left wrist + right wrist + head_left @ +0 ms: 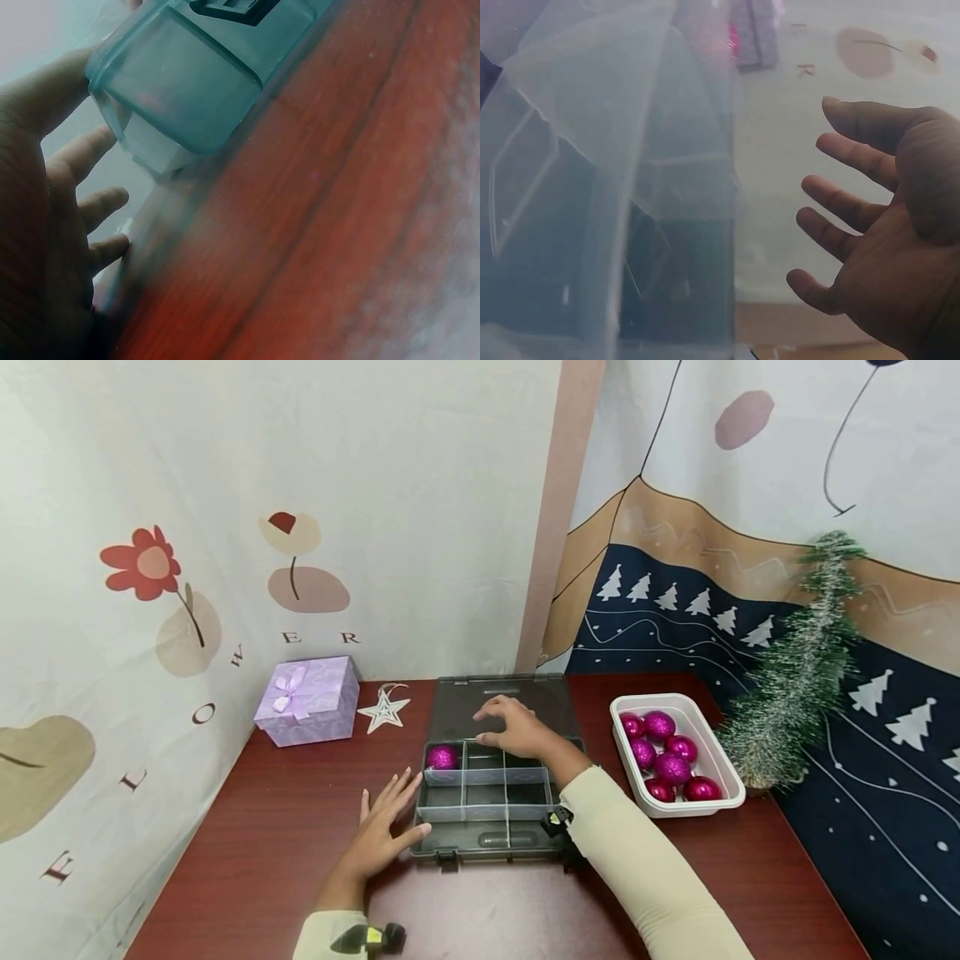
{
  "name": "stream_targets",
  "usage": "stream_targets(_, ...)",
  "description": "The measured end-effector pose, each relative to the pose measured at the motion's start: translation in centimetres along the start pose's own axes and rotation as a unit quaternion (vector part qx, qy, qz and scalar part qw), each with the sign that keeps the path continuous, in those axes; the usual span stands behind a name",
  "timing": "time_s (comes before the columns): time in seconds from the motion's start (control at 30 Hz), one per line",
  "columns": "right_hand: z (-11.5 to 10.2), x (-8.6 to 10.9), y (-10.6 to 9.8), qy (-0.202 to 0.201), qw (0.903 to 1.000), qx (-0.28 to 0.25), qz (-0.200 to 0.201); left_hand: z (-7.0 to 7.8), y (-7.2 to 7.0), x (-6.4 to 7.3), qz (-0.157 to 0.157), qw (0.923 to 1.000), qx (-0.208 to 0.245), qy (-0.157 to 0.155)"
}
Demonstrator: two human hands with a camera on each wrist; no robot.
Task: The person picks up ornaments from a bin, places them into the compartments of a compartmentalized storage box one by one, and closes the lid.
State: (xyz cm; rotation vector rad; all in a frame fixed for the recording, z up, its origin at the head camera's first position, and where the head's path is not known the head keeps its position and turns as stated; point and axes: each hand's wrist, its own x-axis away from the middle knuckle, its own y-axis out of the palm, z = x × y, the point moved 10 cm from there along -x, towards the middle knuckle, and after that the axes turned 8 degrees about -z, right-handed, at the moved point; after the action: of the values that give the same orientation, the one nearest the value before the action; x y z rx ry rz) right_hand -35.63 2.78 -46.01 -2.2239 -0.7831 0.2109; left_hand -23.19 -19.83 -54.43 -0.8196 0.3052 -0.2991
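A grey see-through divider box (471,836) stands on the table with its lid (457,706) folded back. One glittery magenta bauble (442,759) sits in its back-left compartment. My left hand (381,833) lies along the box's left side, fingers extended and thumb at the front-left corner; the left wrist view shows that corner (202,82) beside the thumb. Above the back of the box, where lid and compartments meet, hovers my right hand (517,729) with fingers spread and holding nothing. The right wrist view shows the same hand (885,202) beside the clear dividers (622,225).
Right of the box, a white tray (731,783) holds several magenta baubles (672,768), glittery and shiny. A small frosted tree (795,677) stands behind it. At the back left are a lilac gift box (311,702) and a white star ornament (384,710). Printed cloth walls the table.
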Motion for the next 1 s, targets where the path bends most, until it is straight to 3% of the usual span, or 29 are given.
stream_targets(0.3, 0.9, 2.8, -2.9, -0.02, 0.9987, -0.034, 0.031, -0.2, 0.0, 0.1, -0.005, 0.9999, 0.009, -0.003)
stream_targets(0.53, 1.3, 5.0, -4.5, -0.017, 0.9983, -0.022, 0.051, -0.3, 0.0, 0.3, -0.003, 1.0, 0.009, -0.002)
stream_targets(1.0, 4.2, 11.4, -8.2, 0.012, 0.9908, -0.02, 0.133, 0.0, 0.0, 0.4, 0.034, 0.9979, 0.024, 0.05)
